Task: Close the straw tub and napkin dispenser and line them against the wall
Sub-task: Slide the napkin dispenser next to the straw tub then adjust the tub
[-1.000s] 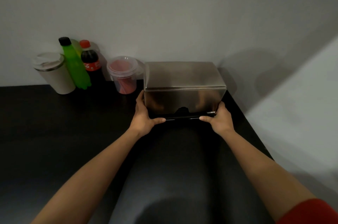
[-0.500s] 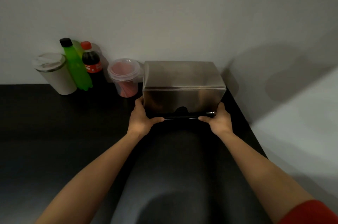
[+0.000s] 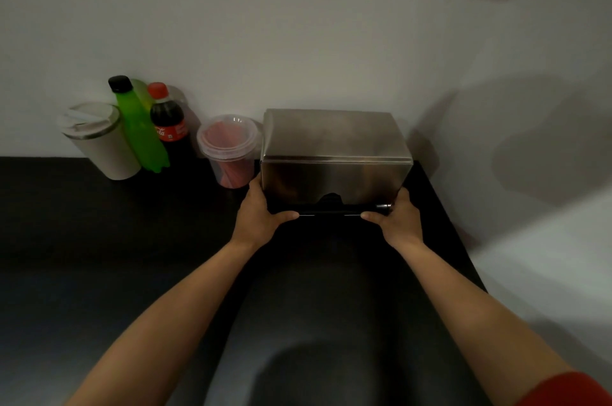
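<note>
At counter corner, left hand [image 3: 256,213] and right hand [image 3: 399,218] clasp napkin dispenser [image 3: 334,157].

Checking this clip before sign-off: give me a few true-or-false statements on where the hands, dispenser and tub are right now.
1. Both hands grip the dispenser at its front lower corners. True: left hand, right hand.
2. The straw tub has no lid. False: a clear lid covers it.
3. The tub stands left of the dispenser. True.
4. The green bottle lies on its side. False: it stands, leaning a little, between the cup and the cola bottle.
5. The dispenser sits mid-counter, far from the wall. False: it is back near the wall, by the corner.
</note>
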{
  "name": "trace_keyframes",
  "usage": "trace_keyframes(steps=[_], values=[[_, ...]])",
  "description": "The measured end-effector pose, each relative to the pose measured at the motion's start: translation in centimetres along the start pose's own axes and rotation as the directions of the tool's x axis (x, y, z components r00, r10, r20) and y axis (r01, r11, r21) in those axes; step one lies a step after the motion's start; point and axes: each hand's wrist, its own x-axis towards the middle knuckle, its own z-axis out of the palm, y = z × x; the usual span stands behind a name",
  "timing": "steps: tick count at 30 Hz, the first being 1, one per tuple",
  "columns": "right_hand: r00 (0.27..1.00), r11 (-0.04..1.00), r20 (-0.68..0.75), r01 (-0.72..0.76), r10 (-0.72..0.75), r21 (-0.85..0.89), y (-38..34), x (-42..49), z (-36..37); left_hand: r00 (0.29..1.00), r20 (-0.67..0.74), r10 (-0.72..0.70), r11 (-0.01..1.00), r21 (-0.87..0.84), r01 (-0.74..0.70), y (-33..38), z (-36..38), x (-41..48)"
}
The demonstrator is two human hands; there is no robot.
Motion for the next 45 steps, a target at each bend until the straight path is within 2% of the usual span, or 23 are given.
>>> trace_keyframes(steps=[20, 36, 45], values=[[0.999, 0.999, 0.027, 0.038, -0.038, 0.001, -0.3, 1.6, 0.1, 1.000, 0.017, -0.006, 0.998, 0.065, 0.005, -0.5, -0.2, 2.1], [0.997, 0.997, 0.075, 0.020, -0.026, 0.079, 0.3, 1.5, 0.5, 1.000, 0.016, -0.016, 1.000, -0.001, 0.016, -0.5, -0.7, 1.4], [0.998, 0.997, 0.035, 0.049, -0.052, 0.064, 0.0, 1.3, 0.4, 1.000, -0.006, 0.007, 1.000, 0.018, -0.007, -0.6, -1.2, 1.3]])
